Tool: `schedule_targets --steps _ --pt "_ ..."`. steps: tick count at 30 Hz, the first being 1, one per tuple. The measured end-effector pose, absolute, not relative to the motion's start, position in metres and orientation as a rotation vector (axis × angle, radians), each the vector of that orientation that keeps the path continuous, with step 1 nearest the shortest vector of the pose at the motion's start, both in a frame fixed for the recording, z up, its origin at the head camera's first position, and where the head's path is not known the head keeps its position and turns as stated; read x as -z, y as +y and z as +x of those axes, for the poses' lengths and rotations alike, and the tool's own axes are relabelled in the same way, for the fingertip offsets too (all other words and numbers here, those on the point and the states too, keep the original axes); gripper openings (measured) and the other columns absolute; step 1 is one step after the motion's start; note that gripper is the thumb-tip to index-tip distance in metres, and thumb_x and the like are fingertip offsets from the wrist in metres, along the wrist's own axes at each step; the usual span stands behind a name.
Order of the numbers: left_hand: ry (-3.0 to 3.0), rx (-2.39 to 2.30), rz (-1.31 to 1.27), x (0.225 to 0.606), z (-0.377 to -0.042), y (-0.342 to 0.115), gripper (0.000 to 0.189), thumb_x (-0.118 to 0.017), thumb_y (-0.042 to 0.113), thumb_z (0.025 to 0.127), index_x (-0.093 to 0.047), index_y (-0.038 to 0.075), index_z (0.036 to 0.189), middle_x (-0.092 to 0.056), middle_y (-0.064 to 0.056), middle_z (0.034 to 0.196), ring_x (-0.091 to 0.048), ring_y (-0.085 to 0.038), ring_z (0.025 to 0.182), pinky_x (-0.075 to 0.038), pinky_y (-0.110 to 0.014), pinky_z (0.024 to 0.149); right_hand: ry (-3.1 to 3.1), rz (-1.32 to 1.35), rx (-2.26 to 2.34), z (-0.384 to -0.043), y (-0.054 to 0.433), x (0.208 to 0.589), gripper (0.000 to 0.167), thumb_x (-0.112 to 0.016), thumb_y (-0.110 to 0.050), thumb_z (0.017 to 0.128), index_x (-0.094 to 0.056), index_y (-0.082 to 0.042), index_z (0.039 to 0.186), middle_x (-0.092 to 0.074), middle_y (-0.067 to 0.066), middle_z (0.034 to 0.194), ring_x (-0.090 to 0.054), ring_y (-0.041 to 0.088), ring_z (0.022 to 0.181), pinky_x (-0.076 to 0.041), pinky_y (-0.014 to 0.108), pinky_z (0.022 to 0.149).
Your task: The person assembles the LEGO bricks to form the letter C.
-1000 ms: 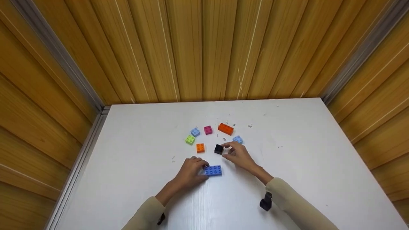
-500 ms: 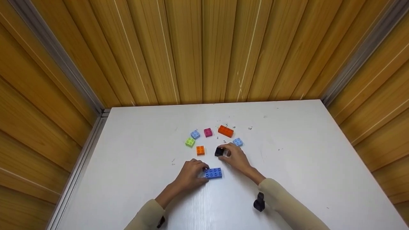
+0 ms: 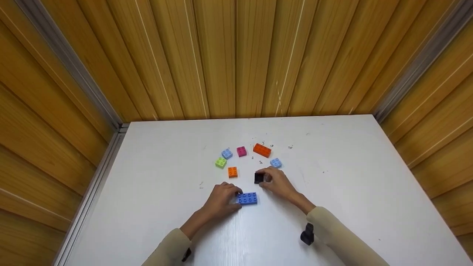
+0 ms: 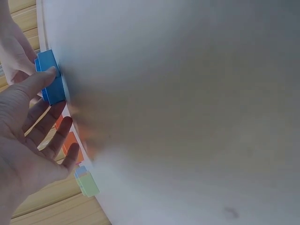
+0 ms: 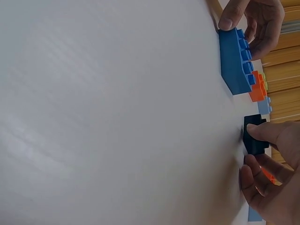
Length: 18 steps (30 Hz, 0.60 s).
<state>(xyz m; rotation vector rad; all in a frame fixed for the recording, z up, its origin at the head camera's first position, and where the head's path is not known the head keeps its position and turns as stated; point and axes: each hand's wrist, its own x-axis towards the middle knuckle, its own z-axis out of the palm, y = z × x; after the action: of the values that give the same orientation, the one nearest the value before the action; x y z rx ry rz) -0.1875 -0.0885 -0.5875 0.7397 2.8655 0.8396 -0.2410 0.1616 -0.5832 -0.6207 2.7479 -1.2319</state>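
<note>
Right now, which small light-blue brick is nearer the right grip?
The rightmost light-blue brick, lying just beyond the right grip; the other light-blue brick sits farther left, beside the lime-green brick.

This looks like a small enclosed booth or work cubicle; whether it belongs to a lab, a workshop or an office cannot be told. Ribbed, wood-grain panels (image 3: 221, 55) close off the far, left and right sides. Grey metal posts, one left (image 3: 68, 55) and one right (image 3: 425, 55), stand in the far corners. A plain white desk (image 3: 147, 166), scuffed with small dark marks (image 3: 290, 147), spans between the walls.
</note>
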Motion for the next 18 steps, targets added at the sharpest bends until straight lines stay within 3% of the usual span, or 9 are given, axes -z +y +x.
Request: schedule_targets --steps 9,18 --pt "2.864 -0.861 0.775 0.587 -0.191 -0.090 0.037 -0.084 0.027 0.084 -0.074 0.014 0.117 -0.075 0.002 0.106 -0.061 -0.017 0.103 -0.047 -0.041 0.095 2.719 -0.633 1.205 -0.237 0.172 0.579 0.040 -0.076 0.000 0.087 -0.069 -0.005 0.126 -0.067 0.015 0.109 -0.062 0.025 0.093 -0.052 0.039 0.082" --pt "2.866 -0.846 0.768 0.587 -0.189 -0.088 0.038 -0.085 0.029 0.084 -0.074 0.015 0.117 -0.074 0.003 0.107 -0.060 -0.017 0.106 -0.046 -0.042 0.099 2.702 -0.653 1.201 -0.232 0.181 0.579 0.039 -0.077 -0.001 0.087 -0.070 -0.006 0.126 -0.067 0.013 0.108 -0.061 0.023 0.093 -0.049 0.029 0.080"
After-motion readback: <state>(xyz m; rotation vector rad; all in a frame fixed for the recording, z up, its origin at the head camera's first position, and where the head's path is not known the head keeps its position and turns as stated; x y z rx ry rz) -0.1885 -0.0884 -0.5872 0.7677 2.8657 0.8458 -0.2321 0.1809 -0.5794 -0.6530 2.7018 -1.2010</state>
